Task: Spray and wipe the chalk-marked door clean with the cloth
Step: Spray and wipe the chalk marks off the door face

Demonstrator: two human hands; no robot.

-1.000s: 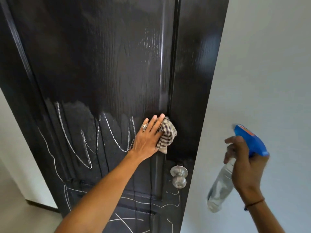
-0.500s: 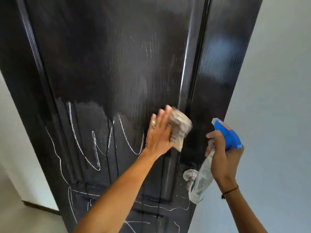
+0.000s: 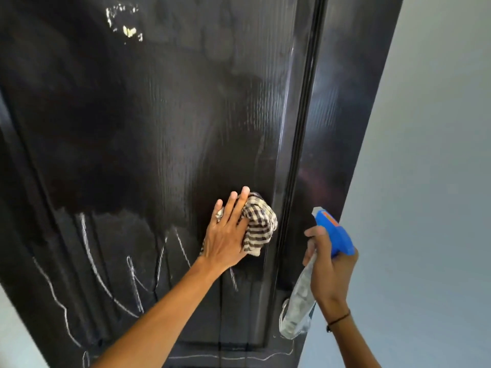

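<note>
A glossy black door (image 3: 159,115) fills the view, with white chalk lines (image 3: 90,258) across its lower part and a wet sheen above. My left hand (image 3: 225,235) presses a checked cloth (image 3: 259,225) flat against the door panel, fingers straight. My right hand (image 3: 329,266) grips a clear spray bottle (image 3: 299,306) with a blue trigger head (image 3: 334,232), nozzle toward the door's right stile. The bottle hides most of the door knob.
A pale grey wall (image 3: 430,181) runs along the right of the door's edge. A scuffed whitish patch (image 3: 125,22) marks the door near the top left. A strip of light wall shows at the bottom left corner.
My right hand has brought the spray bottle left and up, close to the door. My left hand with the cloth has shifted slightly up the panel. The view has tilted upward.
</note>
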